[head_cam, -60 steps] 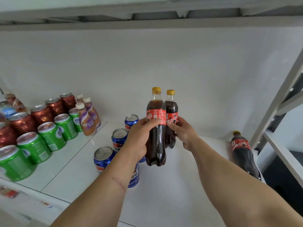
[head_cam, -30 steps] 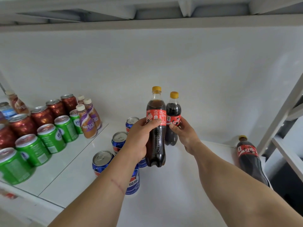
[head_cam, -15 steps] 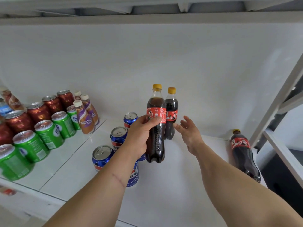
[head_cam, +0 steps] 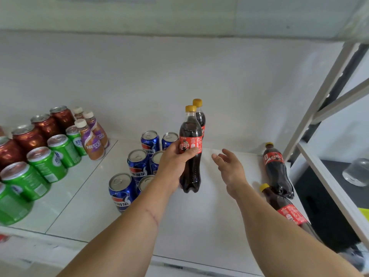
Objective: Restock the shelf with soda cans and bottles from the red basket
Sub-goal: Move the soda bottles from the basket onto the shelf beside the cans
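My left hand (head_cam: pixel 175 164) grips a cola bottle (head_cam: pixel 190 168) with a red label and yellow cap, held upright just above the white shelf (head_cam: pixel 199 226). Right behind it a second cola bottle (head_cam: pixel 200 116) stands on the shelf, mostly hidden. My right hand (head_cam: pixel 229 168) hovers open to the right of both bottles, touching neither. Several blue Pepsi cans (head_cam: pixel 137 164) stand just left of my left hand. The red basket is out of view.
Two more cola bottles (head_cam: pixel 276 168) (head_cam: pixel 287 208) stand at the shelf's right end by the grey frame post (head_cam: pixel 323 100). Green cans (head_cam: pixel 46 164), red-brown cans (head_cam: pixel 28 136) and Nescafe bottles (head_cam: pixel 89 140) fill the left section. Bare shelf lies in front of my hands.
My right hand let go of the rear cola bottle, which now stands on the shelf, and drew back to the right, open. My left hand still holds its bottle.
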